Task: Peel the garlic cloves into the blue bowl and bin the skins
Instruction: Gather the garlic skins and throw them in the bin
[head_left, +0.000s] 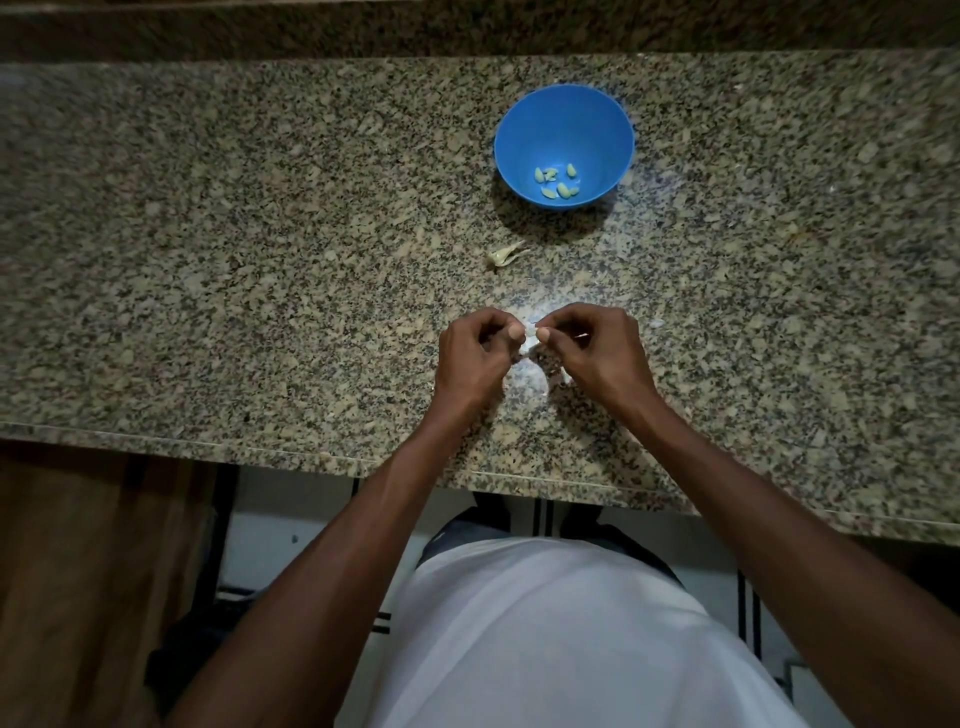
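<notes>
Worktop: speckled granite counter (208, 249), tan and black, with a raised back ledge of the same stone along the far edge.

Item 1. Blue bowl (563, 119), plastic, round, upright on the counter, far from the person and slightly to the right of centre. It holds a small cluster of peeled garlic cloves (557, 182), pale green-white, lying loose on the bowl's bottom toward its near side.

Item 2. Garlic piece (506, 255), pale, pointed, with a loose papery tail; it lies on the counter between the bowl and the hands, apart from both. Whether it is a clove or only skin cannot be told.

Item 3. Garlic clove (531, 332), small and whitish, held between the two hands above the counter; mostly covered by fingertips, so how much skin remains on it cannot be told.

Item 4. Left hand (475, 358), fingers curled, thumb and forefinger pinching the left side of the garlic clove.

Item 5. Right hand (597, 351), fingers curled, thumb and forefinger pinching the right side of the same clove; the fingertips of the two hands nearly meet.

Item 6. Garlic skins (532, 376), thin white scraps and flakes on the counter directly under and between the hands; a further small flake (657, 323) lies just right of the right hand.

Foreground: white shirt (545, 649) of the person standing at the counter's near edge.
</notes>
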